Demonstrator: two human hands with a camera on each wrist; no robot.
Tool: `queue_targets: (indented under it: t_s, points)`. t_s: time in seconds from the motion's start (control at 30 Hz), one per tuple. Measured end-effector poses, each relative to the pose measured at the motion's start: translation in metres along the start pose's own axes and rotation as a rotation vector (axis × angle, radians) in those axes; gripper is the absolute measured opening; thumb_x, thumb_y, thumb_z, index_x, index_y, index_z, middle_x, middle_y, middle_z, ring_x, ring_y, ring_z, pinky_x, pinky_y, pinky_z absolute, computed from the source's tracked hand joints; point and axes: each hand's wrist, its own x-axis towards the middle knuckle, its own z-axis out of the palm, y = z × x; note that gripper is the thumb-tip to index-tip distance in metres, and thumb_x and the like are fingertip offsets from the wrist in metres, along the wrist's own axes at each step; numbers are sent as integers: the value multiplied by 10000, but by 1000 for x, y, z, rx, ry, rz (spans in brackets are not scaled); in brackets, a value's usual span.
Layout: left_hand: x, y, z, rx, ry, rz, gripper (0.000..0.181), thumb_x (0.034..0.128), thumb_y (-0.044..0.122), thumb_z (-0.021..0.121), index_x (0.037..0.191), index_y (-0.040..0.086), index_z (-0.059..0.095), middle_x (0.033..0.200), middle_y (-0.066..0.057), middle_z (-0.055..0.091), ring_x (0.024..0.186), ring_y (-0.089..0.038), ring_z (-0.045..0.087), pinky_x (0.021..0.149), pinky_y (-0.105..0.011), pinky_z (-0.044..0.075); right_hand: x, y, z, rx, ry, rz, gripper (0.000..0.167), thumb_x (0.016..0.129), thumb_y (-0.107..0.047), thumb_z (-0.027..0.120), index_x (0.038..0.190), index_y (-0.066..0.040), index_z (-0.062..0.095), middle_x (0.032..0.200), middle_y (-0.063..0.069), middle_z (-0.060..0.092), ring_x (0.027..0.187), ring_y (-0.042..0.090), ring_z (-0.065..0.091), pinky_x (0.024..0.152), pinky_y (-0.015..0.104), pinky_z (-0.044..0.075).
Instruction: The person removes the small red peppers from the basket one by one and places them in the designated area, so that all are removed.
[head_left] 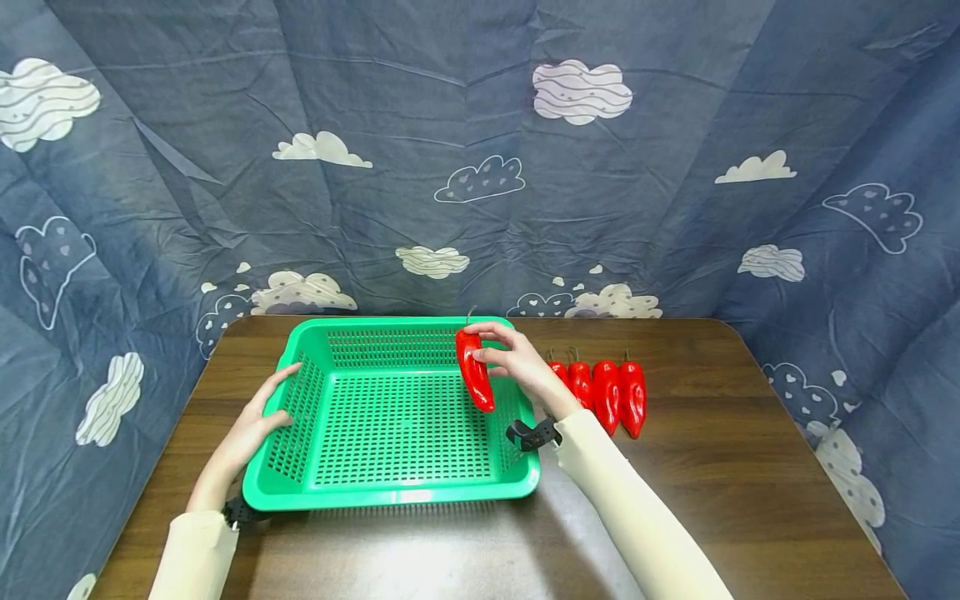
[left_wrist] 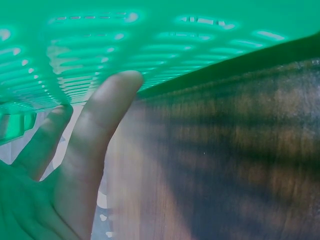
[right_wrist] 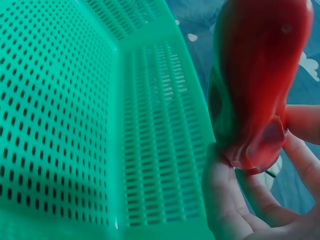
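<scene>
A glossy red pepper (head_left: 474,371) with a thin green stem hangs in my right hand (head_left: 517,362), over the right side of a green plastic basket (head_left: 397,497). Thumb and fingers pinch the pepper near its stem end, and its tip points down toward the basket floor. In the right wrist view the pepper (right_wrist: 262,75) is close to the camera, beside the perforated basket wall (right_wrist: 155,135). My left hand (head_left: 251,429) rests at the basket's left rim, its fingers extended. Seen from the left wrist, the left thumb (left_wrist: 97,130) lies against the slotted wall.
Several more red peppers (head_left: 606,396) lie in a row on the brown wooden table (head_left: 697,467), just right of the basket and partly behind my right forearm. A blue-grey curtain (head_left: 405,108) with cloud prints hangs behind the table and along both sides.
</scene>
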Motion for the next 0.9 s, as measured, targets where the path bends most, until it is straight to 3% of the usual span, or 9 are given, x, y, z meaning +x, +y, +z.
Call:
queue_targets:
  t_s: [0.63, 0.9]
  points:
    - [0, -1, 0, -6, -4, -6, 811, 800, -54, 489, 1531, 137, 194, 1567, -167, 89, 1349, -391, 169, 963, -576, 247, -22, 4, -44, 51, 40, -21, 437, 909, -24, 533, 1341, 21, 481, 1293, 207, 479, 904, 193, 608, 772, 367, 516]
    - [0, -2, 0, 5, 2, 5, 820, 796, -53, 503, 1532, 140, 197, 1573, -153, 81, 1377, -404, 93, 992, -648, 168, -31, 8, -62, 72, 63, -18, 433, 927, -36, 516, 1349, 41, 455, 1252, 197, 494, 891, 175, 614, 769, 340, 528]
